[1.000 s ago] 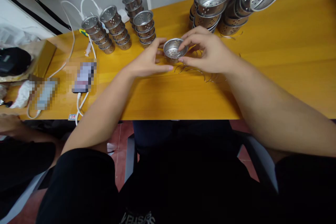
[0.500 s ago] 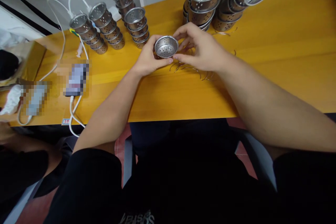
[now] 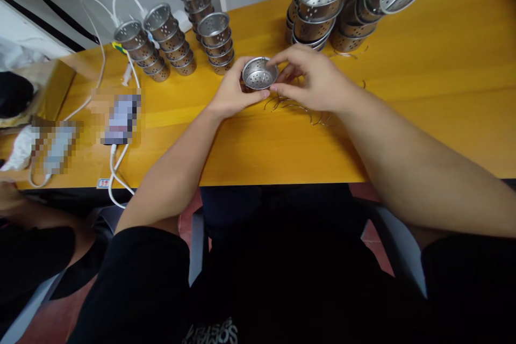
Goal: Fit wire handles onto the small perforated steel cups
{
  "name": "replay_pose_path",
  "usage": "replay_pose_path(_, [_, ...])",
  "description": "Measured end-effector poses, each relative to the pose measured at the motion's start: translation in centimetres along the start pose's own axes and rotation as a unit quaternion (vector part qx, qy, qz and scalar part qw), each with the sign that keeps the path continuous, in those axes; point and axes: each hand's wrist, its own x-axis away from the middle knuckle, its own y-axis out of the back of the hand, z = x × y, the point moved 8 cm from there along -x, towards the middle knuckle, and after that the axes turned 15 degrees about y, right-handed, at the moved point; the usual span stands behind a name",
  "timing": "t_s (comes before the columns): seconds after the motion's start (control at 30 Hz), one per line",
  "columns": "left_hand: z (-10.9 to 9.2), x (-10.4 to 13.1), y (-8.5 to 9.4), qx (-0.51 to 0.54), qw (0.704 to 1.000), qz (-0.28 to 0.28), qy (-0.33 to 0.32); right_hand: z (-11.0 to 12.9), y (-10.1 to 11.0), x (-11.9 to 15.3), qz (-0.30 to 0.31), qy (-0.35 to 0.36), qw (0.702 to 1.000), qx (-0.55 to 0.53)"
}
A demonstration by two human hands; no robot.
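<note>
A small perforated metal cup [image 3: 260,74] is held above the table by my left hand [image 3: 236,91], whose thumb and fingers wrap round its left side. My right hand [image 3: 308,75] is at the cup's right side, with its index finger reaching over the rim and its thumb at the outer wall. A thin wire shows inside the cup near the index finger. Curved loose wires [image 3: 318,115] lie on the table under my right hand, partly hidden by it.
Stacks of small perforated cups [image 3: 217,43] stand at the back left. Taller stacks of larger cups [image 3: 314,27] rise at the back right. A phone [image 3: 121,118] with a white cable lies on the table [image 3: 282,156] at left. Another person's arm [image 3: 32,212] shows at far left.
My right index finger has moved over the rim into the cup's opening. The whole view has shifted slightly; my left hand keeps its grip.
</note>
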Motion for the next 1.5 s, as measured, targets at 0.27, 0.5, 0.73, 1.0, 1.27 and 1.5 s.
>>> replay_pose_path(0.27, [0.0,0.1,0.1,0.023,0.999,0.021,0.019,0.5,-0.1,0.0,0.012,-0.025,1.0,0.01])
replay_pose_path(0.5, [-0.6,0.5,0.4,0.022,1.0,0.007,0.011,0.7,0.8,0.0,0.03,0.008,0.996,0.085])
replay_pose_path(0.73, [-0.7,0.1,0.1,0.028,0.999,0.023,-0.017,-0.4,-0.2,0.2,0.079,0.002,0.991,0.105])
replay_pose_path(1.0, [-0.6,-0.3,-0.4,0.03,0.997,0.031,-0.061,0.1,-1.6,0.2,0.119,0.031,0.983,0.135])
replay_pose_path(1.27, [-1.2,0.3,0.2,-0.027,0.999,0.001,0.029,0.0,-0.7,0.0,0.047,0.027,0.994,0.091])
replay_pose_path(1.5, [-0.1,-0.1,1.9,-0.002,0.998,-0.048,0.047,0.5,0.5,-0.1,0.013,-0.005,0.998,0.065])
